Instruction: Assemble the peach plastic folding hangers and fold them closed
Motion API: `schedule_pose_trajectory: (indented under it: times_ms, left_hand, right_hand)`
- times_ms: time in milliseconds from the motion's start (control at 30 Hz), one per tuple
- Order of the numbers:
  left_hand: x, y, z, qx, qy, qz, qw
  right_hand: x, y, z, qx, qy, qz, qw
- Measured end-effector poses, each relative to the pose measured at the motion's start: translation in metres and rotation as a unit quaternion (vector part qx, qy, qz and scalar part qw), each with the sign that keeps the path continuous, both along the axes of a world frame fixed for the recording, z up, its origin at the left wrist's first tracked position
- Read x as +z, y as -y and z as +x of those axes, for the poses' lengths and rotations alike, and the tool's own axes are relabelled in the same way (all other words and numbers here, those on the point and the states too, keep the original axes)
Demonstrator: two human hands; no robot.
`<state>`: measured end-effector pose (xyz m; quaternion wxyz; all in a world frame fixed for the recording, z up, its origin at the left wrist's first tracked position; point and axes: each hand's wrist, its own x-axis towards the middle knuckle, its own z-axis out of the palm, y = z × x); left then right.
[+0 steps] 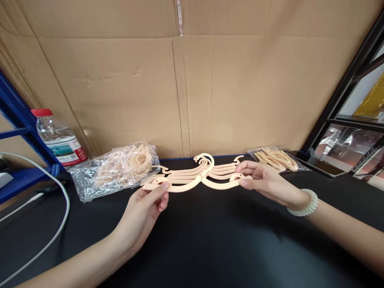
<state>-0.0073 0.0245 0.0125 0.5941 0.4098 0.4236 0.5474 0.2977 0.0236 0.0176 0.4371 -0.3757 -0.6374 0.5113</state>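
A cream plastic hanger [198, 182] is held flat just above the black table [210, 240], hook pointing away from me. My left hand [147, 208] pinches its left end between thumb and fingers. My right hand [264, 180] grips its right end; a pale bead bracelet [306, 204] sits on that wrist. Right behind the held hanger lies a small stack of the same cream hangers [210, 170], hooks up against the cardboard.
A clear plastic bag of hangers [117, 170] lies at the left, a smaller bag [277, 159] at the right. A water bottle [58, 138] stands by a blue rack [18, 120]. A white cable [60, 216] curves over the left. Cardboard wall [192, 80] behind; black shelving [345, 120] right.
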Motion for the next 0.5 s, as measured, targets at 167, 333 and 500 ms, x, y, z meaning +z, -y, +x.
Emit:
schedule_pose_trajectory:
  times_ms: [167,333,500]
  left_hand:
    - [-0.001,0.003,0.002,-0.019,0.008,-0.007,1.0]
    - [-0.004,0.013,0.011,-0.095,-0.053,0.024,0.994]
    - [-0.005,0.022,0.017,-0.152,-0.086,0.018,0.984]
  right_hand:
    - [-0.008,-0.002,-0.005,-0.04,-0.067,-0.027,0.997]
    - [-0.018,0.006,-0.024,-0.07,-0.105,-0.053,0.991]
    - [-0.02,0.021,-0.043,-0.001,-0.039,-0.02,0.999]
